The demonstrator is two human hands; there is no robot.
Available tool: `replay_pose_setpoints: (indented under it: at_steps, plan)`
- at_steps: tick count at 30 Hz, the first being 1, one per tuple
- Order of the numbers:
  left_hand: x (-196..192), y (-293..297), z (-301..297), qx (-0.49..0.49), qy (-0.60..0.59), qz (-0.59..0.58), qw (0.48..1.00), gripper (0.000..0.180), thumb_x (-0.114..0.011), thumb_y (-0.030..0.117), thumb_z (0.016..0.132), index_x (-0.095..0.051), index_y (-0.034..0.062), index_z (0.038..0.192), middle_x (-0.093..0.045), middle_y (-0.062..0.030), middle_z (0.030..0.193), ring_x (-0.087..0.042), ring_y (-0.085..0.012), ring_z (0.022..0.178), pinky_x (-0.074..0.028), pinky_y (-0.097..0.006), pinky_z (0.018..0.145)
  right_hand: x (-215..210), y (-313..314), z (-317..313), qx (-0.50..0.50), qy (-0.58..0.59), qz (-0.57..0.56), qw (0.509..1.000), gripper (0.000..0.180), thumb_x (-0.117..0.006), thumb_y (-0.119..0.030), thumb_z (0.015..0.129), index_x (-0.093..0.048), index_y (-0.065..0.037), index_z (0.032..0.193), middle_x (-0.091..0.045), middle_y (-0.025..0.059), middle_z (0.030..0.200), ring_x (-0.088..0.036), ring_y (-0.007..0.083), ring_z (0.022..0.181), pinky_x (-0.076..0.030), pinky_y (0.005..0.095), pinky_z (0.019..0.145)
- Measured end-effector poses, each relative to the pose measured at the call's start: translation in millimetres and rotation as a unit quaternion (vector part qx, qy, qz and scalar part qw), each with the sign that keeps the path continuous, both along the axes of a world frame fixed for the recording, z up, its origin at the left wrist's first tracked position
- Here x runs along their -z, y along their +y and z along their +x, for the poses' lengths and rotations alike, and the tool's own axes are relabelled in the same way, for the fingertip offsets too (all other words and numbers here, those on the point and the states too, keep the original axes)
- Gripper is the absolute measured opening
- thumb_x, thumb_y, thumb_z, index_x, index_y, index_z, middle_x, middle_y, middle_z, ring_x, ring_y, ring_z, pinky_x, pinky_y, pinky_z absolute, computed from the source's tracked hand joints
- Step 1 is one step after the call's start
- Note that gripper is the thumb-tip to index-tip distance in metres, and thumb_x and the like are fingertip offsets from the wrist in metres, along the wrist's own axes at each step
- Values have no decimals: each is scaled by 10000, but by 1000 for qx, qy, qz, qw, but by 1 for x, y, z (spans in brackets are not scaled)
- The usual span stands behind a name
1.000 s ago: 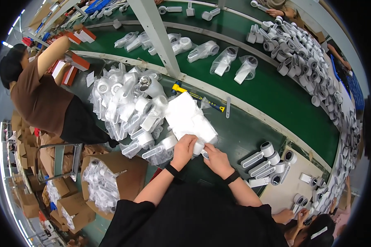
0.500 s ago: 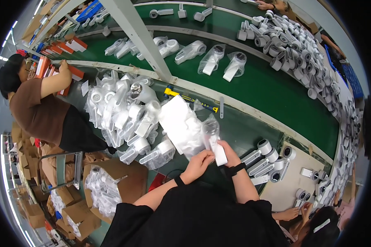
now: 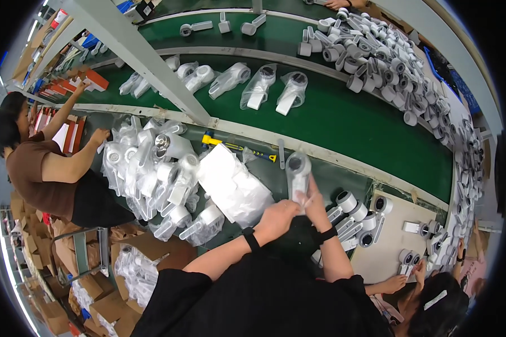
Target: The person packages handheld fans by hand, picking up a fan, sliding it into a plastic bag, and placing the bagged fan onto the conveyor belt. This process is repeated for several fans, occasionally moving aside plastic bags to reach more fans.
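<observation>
A white handheld device with a round grey head [image 3: 298, 168] stands nearly upright in a clear plastic bag in front of me. Around the lower part of its handle, from the right, my right hand [image 3: 316, 209] is closed. My left hand [image 3: 278, 218] pinches at the bag's lower end, its fingertips partly hidden. Just left of it lies a stack of clear plastic bags [image 3: 247, 205] with a white sheet [image 3: 218, 164]. Further left is a heap of bagged devices [image 3: 146, 168]. Unbagged devices [image 3: 354, 216] lie to the right of my right hand.
Behind the stack lie a yellow-and-black hammer [image 3: 239, 149] and a grey flat strip [image 3: 281, 153]. A green conveyor [image 3: 343, 132] runs beyond, under a metal post [image 3: 146, 67]. A co-worker [image 3: 50, 168] handles orange boxes at left; another [image 3: 433, 303] works at right. An open carton [image 3: 177, 253] stands below.
The bagged device has turned more upright, its handle now down between my hands. My left hand has moved in toward the bag's lower end. The view has shifted slightly.
</observation>
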State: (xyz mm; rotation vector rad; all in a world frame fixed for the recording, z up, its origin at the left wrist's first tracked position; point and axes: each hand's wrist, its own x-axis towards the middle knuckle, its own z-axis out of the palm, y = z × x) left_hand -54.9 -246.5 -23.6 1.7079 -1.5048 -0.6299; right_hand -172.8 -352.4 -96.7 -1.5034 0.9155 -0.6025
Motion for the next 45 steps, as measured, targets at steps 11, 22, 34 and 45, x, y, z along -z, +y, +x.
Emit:
replay_pose_setpoints:
  at_steps: [11,22,34,45]
  plan:
    - [17,54,37,-34,-292,261,920,549,-749,399,685,-490,54,1025,-523,-88,951,-557,-250,882,-490,-357,633,10,-144,34,209,-42,121,969,426,-542,-315,925,-506,9,1199,-640,113,803,-614,249,550,-502,360,507]
    - [30,80,51,-157,-130,156,967,176,-651,215,809,-563,84,886,-564,-74,919,-576,-269,867,-470,-377,675,-31,-22,-97,31,521,-83,849,554,-653,-473,778,-633,80,755,-635,269,721,-652,393,753,-507,458,707]
    - [44,99,57,-100,-233,70,965,108,-624,177,802,-607,71,807,-558,-82,819,-547,-279,821,-430,-386,706,-12,39,-43,-29,181,106,977,274,-596,-196,847,-574,33,995,-657,135,829,-668,216,725,-528,350,632]
    - [35,94,61,-269,125,205,933,188,-720,172,749,-621,14,730,-630,-131,697,-611,-273,632,-477,-360,589,-22,108,19,-154,-18,321,934,279,-546,-156,883,-617,15,1093,-651,50,868,-611,118,738,-480,242,682]
